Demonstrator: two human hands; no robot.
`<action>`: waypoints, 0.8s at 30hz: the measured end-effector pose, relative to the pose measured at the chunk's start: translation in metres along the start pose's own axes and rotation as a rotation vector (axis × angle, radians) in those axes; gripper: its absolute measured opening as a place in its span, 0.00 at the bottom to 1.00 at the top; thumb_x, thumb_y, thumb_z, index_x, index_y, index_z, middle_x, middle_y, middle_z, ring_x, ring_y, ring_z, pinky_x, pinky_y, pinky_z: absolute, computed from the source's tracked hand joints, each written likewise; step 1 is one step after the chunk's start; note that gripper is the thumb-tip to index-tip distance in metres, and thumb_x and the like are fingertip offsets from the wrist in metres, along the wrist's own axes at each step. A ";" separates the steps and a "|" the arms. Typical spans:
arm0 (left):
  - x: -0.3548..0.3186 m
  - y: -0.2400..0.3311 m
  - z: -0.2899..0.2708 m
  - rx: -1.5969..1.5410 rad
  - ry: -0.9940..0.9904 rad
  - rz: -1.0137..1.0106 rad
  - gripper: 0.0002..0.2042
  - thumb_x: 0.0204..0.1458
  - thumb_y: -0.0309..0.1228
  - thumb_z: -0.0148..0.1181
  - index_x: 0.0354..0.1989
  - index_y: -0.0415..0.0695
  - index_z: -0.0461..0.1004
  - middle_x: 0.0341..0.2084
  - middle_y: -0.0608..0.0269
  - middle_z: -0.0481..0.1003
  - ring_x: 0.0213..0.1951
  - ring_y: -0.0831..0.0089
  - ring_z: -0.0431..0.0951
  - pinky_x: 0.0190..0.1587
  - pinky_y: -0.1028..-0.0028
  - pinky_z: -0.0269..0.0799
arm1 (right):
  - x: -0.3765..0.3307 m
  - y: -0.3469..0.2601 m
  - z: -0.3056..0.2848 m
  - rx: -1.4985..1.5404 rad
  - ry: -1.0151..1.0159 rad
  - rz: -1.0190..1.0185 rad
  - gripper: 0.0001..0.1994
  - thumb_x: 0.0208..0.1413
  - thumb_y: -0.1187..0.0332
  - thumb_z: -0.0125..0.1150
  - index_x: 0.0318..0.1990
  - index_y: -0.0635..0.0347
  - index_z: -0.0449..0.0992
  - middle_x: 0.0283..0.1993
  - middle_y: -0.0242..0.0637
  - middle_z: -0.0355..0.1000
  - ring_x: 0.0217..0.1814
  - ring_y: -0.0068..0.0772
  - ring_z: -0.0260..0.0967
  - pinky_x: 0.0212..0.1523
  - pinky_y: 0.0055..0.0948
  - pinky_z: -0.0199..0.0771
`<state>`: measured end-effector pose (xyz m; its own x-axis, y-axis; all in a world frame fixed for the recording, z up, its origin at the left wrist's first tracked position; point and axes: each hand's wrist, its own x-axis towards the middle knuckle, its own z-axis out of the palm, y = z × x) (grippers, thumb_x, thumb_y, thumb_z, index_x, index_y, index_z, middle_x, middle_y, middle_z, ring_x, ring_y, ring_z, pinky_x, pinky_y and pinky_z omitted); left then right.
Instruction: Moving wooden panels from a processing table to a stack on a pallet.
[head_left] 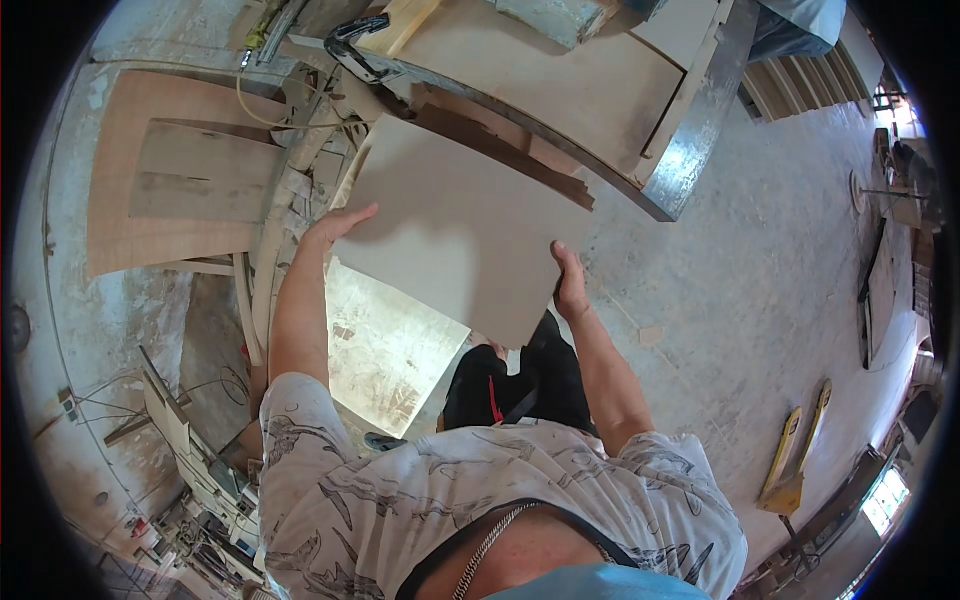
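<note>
A flat, pale beige board (455, 215) is held in front of my body, its broad face toward me. My left hand (340, 226) grips its left edge, the thumb lying on the face and the other fingers hidden behind. On the opposite edge, my right hand (570, 282) holds it the same way, thumb up along the side. Beyond the board's far edge lies a strip of brown sheet (500, 150) with a ragged end. Lower down, a brightly lit pale panel (385, 345) shows beneath the board, beside my legs.
Ahead stands a workbench (680, 175) with a metal-faced edge, a board on top and a black clamp (352, 50) at its left corner. Plywood sheets (200, 175) lean at the left. Stacked boards (810, 80) stand far right; a yellow pallet jack (790, 470) is on the floor.
</note>
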<state>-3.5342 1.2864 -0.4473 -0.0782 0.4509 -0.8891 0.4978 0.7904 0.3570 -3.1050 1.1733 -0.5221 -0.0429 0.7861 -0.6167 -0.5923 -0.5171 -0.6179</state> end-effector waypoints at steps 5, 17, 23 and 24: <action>-0.039 -0.023 0.033 0.154 0.056 -0.049 0.45 0.41 0.61 0.55 0.60 0.35 0.55 0.57 0.49 0.59 0.59 0.61 0.58 0.60 0.69 0.51 | -0.043 0.011 -0.020 0.034 -0.033 0.039 0.32 0.47 0.55 0.56 0.55 0.69 0.60 0.53 0.44 0.63 0.56 0.35 0.59 0.53 0.34 0.60; -0.033 -0.136 0.089 -0.288 0.075 0.395 0.31 0.55 0.49 0.45 0.59 0.36 0.55 0.56 0.56 0.61 0.57 0.65 0.60 0.58 0.71 0.55 | -0.078 -0.016 -0.035 -0.235 -0.118 0.138 0.35 0.47 0.57 0.58 0.59 0.67 0.54 0.58 0.44 0.59 0.59 0.36 0.56 0.58 0.33 0.55; -0.061 -0.145 0.141 -0.886 -0.068 0.253 0.29 0.57 0.52 0.39 0.59 0.42 0.56 0.54 0.60 0.63 0.56 0.68 0.62 0.57 0.71 0.59 | -0.058 -0.016 -0.075 -0.201 -0.154 0.193 0.35 0.47 0.58 0.59 0.60 0.67 0.54 0.58 0.43 0.59 0.59 0.36 0.55 0.58 0.34 0.55; -0.061 -0.144 0.151 -0.886 -0.002 0.319 0.29 0.57 0.52 0.38 0.60 0.43 0.56 0.53 0.59 0.64 0.56 0.68 0.63 0.56 0.71 0.60 | -0.055 -0.014 -0.088 -0.150 -0.164 0.252 0.35 0.47 0.58 0.59 0.59 0.67 0.54 0.57 0.43 0.59 0.59 0.35 0.55 0.58 0.34 0.55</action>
<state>-3.4710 1.0827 -0.4879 -0.0498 0.7005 -0.7119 -0.3430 0.6575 0.6709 -3.0236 1.1073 -0.5220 -0.3089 0.6649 -0.6801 -0.4222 -0.7366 -0.5284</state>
